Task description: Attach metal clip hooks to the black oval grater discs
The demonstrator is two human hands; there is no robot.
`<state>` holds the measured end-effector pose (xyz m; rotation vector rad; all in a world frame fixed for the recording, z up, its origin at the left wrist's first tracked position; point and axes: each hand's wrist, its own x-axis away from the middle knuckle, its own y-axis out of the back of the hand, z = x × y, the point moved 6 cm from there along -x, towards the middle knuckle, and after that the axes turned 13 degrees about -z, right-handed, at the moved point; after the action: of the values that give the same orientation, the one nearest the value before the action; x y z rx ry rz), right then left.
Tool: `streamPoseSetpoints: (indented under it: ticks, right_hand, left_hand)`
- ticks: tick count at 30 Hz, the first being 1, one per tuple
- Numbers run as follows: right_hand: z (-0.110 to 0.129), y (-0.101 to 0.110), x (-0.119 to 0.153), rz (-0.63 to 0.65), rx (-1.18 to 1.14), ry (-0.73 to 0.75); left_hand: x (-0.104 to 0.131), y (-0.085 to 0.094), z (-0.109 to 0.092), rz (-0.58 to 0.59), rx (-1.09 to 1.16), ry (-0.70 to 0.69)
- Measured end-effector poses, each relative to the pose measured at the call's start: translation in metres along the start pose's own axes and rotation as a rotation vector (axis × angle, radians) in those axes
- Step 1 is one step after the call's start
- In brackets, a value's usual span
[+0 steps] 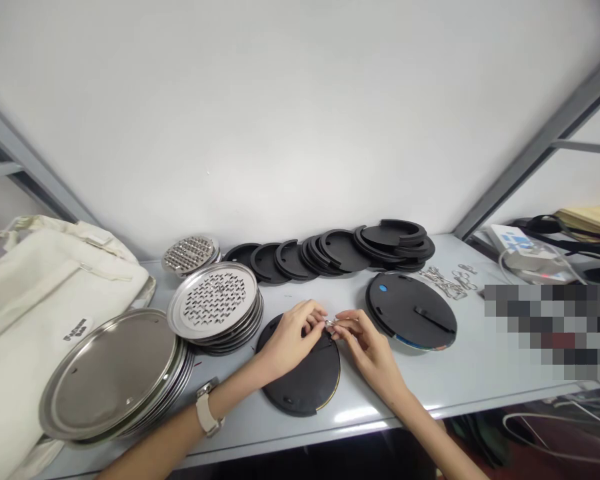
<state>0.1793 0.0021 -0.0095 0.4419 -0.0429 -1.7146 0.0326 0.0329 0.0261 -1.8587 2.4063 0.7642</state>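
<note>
My left hand (295,335) and my right hand (363,340) meet above the upper edge of a black round disc (303,383) lying on the grey table. Pinched between the fingertips of both hands is a small metal clip (330,323), mostly covered by the fingers. The disc has small slots and a thin yellow line along its lower right rim. To the right of my right hand sits a stack of similar black discs (413,307), the top one bearing a blue dot. Behind it lies a loose pile of metal clips (447,283).
Left of the hands are stacked metal trays (115,380), perforated metal grater plates (215,300) and another grater stack (189,253). Black notched rings (340,250) line the wall. A cream bag (45,287) lies far left; a white box and cables (523,247) are right.
</note>
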Motion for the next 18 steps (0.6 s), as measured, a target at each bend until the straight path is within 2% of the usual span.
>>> streamPoseSetpoints:
  ticks: [4, 7, 11, 15, 18]
  right_hand:
    - [0.006, -0.001, 0.002, 0.007, 0.021, 0.01]
    - [0.012, 0.002, 0.004, -0.042, 0.136, 0.112]
    - [0.017, 0.004, 0.009, -0.104, 0.269, 0.277]
    - [0.018, -0.003, 0.014, -0.053, 0.351, 0.407]
    - [0.017, -0.008, 0.014, -0.029, 0.423, 0.452]
  left_hand:
    - [-0.001, -0.008, 0.004, 0.012, 0.211, 0.114]
    - [0.003, -0.012, 0.011, -0.042, 0.32, 0.195]
    - [0.005, -0.01, 0.018, -0.11, 0.336, 0.237]
    - [0.006, -0.007, 0.019, -0.102, 0.339, 0.243]
    - [0.006, -0.007, 0.019, -0.091, 0.318, 0.242]
